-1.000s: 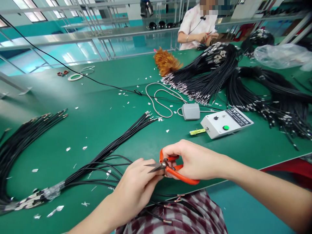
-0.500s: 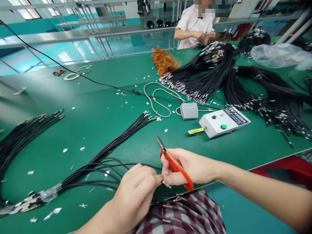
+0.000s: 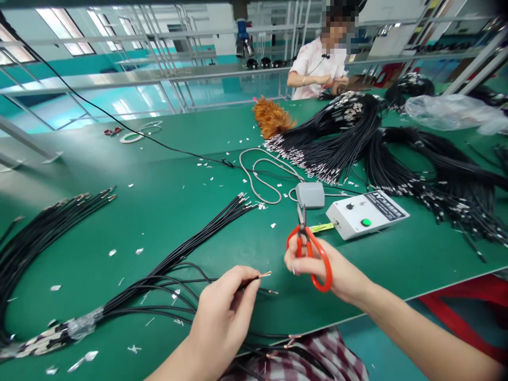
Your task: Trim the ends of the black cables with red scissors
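Because the thin black cable (image 3: 248, 281) is light and limp, with bare copper strands past the fingertips that look easily bent, it is best pinched on the sheath just behind them, where the left hand (image 3: 222, 317) grasps it. Since half a second ago the right hand (image 3: 317, 264), clenched on the orange scissors (image 3: 311, 251), has drawn away from the cable end, blades now pointing up and away.

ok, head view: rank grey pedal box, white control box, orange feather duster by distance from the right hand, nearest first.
From the right hand, holding the orange scissors:
1. Grey pedal box, just beyond it.
2. White control box, right of that; a close call.
3. Orange feather duster, far across the table.
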`<state>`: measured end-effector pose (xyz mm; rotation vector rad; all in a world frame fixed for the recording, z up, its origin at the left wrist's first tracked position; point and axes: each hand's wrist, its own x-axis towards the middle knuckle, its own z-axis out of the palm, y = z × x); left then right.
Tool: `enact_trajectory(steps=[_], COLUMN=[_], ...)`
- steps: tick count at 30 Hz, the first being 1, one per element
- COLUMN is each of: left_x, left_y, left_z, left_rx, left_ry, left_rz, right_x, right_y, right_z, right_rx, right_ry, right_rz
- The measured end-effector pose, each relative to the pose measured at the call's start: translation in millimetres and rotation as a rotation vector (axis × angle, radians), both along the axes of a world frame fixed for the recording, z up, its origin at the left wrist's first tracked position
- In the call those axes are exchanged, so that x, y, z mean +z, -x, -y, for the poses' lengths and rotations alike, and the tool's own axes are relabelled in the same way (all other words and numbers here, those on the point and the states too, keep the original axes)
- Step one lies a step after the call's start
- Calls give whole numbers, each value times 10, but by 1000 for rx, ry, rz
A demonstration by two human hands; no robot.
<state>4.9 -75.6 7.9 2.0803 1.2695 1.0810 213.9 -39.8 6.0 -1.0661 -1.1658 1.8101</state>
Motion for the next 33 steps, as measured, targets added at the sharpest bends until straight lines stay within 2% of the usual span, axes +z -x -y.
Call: enact_trajectory(steps=[2,4,7,11,16,19,22,24,27,31,33], left_x=[33,55,68,61,17,-31,-82,-107,-114,-72,-54], left_y=[-24,-46,-77,-118,-157,-166,-168,-172,-189,-223,-228], left_z=[-20,-47,-87,-113,-134,-150,-154,-151,-147,-141,-136], left_rx=[-5,1,26,50,98,126,136,131,116,95,93], left_ry=[101,139,185,193,-95,-271,-361,-357,-175,242,401], left_rz=[69,111,146,111,-60,-181,-259,-250,-126,148,311], right_x=[-34,-101,-170,-123,-52,-59,-70,-74,-76,-87,-104], right_y=[-67,-83,-31,87,216,284,336,358,385,446,483], right_z=[-122,-176,-153,-47,93,136,134,121,108,112,113], right_rx=[-85,-126,-163,-234,-214,-288,-361,-379,-380,-420,-440], right_ry=[-169,-312,-423,-334,-250,-230,-232,-230,-228,-261,-265], right_rz=[250,476,635,458,222,159,90,57,18,11,-2])
